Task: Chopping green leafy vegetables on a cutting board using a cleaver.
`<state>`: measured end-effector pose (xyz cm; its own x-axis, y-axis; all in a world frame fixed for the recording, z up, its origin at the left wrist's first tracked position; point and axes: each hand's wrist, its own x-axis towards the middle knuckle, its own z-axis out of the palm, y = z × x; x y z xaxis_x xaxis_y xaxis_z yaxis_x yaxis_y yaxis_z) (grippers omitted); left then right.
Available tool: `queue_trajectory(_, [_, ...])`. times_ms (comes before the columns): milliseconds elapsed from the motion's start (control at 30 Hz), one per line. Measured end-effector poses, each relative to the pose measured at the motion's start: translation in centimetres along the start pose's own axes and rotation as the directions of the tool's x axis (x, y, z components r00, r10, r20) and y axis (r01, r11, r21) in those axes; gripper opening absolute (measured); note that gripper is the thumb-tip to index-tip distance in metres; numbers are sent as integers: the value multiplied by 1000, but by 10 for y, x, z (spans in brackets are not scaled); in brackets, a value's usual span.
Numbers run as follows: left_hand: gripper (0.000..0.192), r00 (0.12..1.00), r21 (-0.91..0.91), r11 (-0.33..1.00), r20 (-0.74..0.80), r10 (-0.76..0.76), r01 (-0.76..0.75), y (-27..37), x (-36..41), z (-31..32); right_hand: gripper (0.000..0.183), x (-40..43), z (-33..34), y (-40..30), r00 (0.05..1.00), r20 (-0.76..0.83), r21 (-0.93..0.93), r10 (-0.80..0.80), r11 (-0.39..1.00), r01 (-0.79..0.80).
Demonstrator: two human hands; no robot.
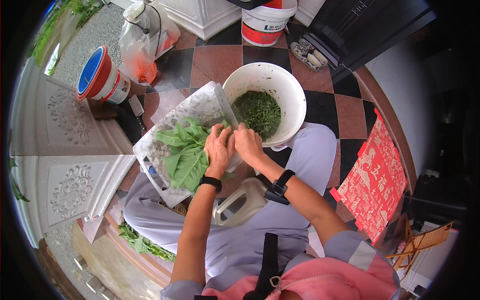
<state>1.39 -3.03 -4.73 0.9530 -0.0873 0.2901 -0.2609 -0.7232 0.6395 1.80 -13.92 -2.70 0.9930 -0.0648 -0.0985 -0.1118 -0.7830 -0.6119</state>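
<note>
My left hand [218, 148] presses on a bunch of broad green leaves [185, 150], its fingers curled over their stem end. The leaves lie on a stained white plastic cutting board [187, 105]. My right hand [248, 141] is closed on the handle end of a wide-bladed knife [225, 107]; the handle itself is hidden in the fist. The blade points away from me along the board's right edge, close to my left fingertips. Just beyond it stands a white bucket [296, 101] holding chopped greens [258, 116].
A cleaver [136, 107] lies on the tiled floor left of the board, near a tub with a red and blue basin [91, 73]. A beige plastic jug [243, 202] sits between my legs. More leaves [144, 242] lie behind my left knee. A red doormat [375, 180] is at right.
</note>
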Motion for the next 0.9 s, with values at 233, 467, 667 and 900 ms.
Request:
queue_trajectory(233, [18, 991, 0, 1000, 130, -20, 20, -8, 9, -7, 23, 28, -29, 26, 987, 65, -56, -148, 987, 152])
queue_trajectory(467, [21, 967, -89, 981, 174, 188, -174, -4, 17, 0, 26, 26, -51, 38, 988, 13, -26, -154, 988, 154])
queue_trajectory(667, [17, 983, -113, 990, 152, 103, -87, -10, 15, -2, 24, 4, -85, 22, 947, 189, -51, -259, 961, 272])
queue_trajectory(900, [13, 990, -107, 989, 87, 108, -99, -16, 11, 11, 9, -3, -67, 13, 926, 288, -245, -246, 916, 319])
